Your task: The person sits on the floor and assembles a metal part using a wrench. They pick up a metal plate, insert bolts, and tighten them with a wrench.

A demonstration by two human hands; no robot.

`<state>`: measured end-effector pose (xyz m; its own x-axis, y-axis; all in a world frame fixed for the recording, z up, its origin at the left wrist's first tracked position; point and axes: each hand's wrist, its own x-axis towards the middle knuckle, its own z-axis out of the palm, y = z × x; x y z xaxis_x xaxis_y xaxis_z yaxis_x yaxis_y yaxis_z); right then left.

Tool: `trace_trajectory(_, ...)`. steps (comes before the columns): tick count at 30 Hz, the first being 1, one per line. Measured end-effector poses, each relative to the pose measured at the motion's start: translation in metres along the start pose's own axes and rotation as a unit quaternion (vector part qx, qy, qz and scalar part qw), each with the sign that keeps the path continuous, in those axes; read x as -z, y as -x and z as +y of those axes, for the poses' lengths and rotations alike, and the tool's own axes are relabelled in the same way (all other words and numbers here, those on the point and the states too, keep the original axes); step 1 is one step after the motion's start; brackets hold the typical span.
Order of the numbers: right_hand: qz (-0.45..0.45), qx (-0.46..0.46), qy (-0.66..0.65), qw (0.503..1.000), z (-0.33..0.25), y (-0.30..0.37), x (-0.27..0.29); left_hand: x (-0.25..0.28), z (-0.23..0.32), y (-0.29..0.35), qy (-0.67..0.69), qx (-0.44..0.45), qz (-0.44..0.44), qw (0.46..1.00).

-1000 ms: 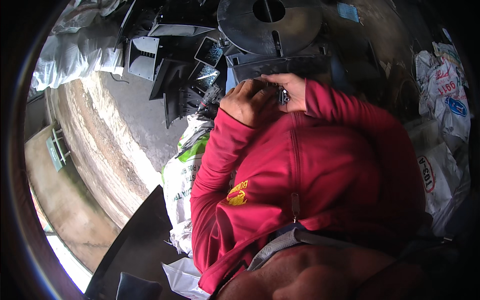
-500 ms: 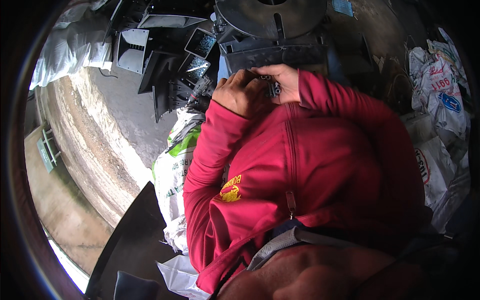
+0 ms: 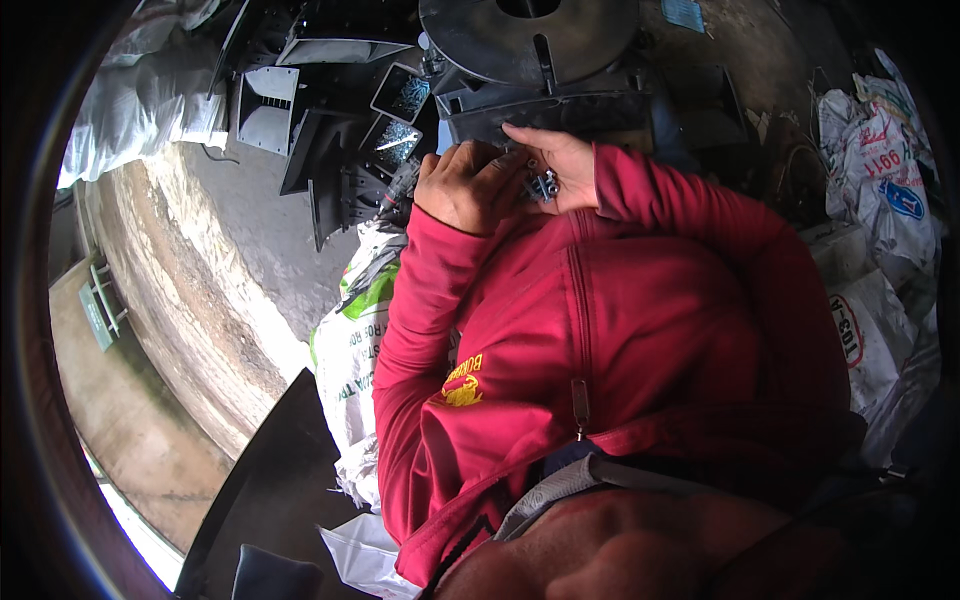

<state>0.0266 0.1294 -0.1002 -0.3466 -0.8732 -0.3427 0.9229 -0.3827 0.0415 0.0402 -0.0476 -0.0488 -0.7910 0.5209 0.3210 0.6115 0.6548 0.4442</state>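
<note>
In front of my chest, my right hand [image 3: 568,160] is cupped palm up. Several small bolts and nuts [image 3: 543,186] lie in its palm and along its fingers. Close against it on the left is my left hand [image 3: 466,186], back upward, with bent fingers pointing at the palm. Its fingertips are partly hidden, so whatever they pinch does not show. Just beyond both hands stands a black metal part with a large round slotted disc [image 3: 585,45].
Two small trays of screws and bolts, a farther one [image 3: 376,100] and a nearer one [image 3: 411,152], sit left of the disc. Beside them lie a power tool [image 3: 398,188] and black metal brackets [image 3: 325,150]. White sacks [image 3: 865,320] are piled at right; another sack [image 3: 345,350] stands by my left arm.
My left hand has drawn slightly left, away from the right palm. My right hand has opened somewhat, and more of the bolts and nuts show. The view has shifted a little.
</note>
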Motion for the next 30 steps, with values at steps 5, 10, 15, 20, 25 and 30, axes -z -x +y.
trace_trajectory(5, 0.209, 0.025, 0.085, 0.974, 0.005, 0.005, -0.028, 0.001, 0.004, -0.003, -0.034, 0.007, -0.005, 0.999)
trace_trajectory(10, 0.068, 0.04, 0.046, 0.996, 0.0, 0.0, 0.002, 0.006, -0.004, -0.004, -0.03, -0.008, 0.06, 0.998)
trace_trajectory(15, 0.181, 0.108, 0.153, 0.965, 0.003, 0.006, -0.019, 0.014, -0.01, -0.002, -0.039, 0.029, 0.052, 0.997)
trace_trajectory(20, 0.147, 0.105, 0.122, 0.976, -0.001, 0.004, -0.013, 0.004, -0.005, 0.001, -0.019, 0.064, 0.114, 0.991)
trace_trajectory(25, 0.134, 0.101, 0.127, 0.977, -0.003, 0.005, -0.016, -0.003, -0.003, 0.004, 0.045, 0.119, 0.145, 0.981)
trace_trajectory(30, 0.183, 0.101, 0.127, 0.97, -0.005, -0.002, -0.012, -0.007, -0.014, 0.009, 0.075, 0.146, 0.127, 0.978)
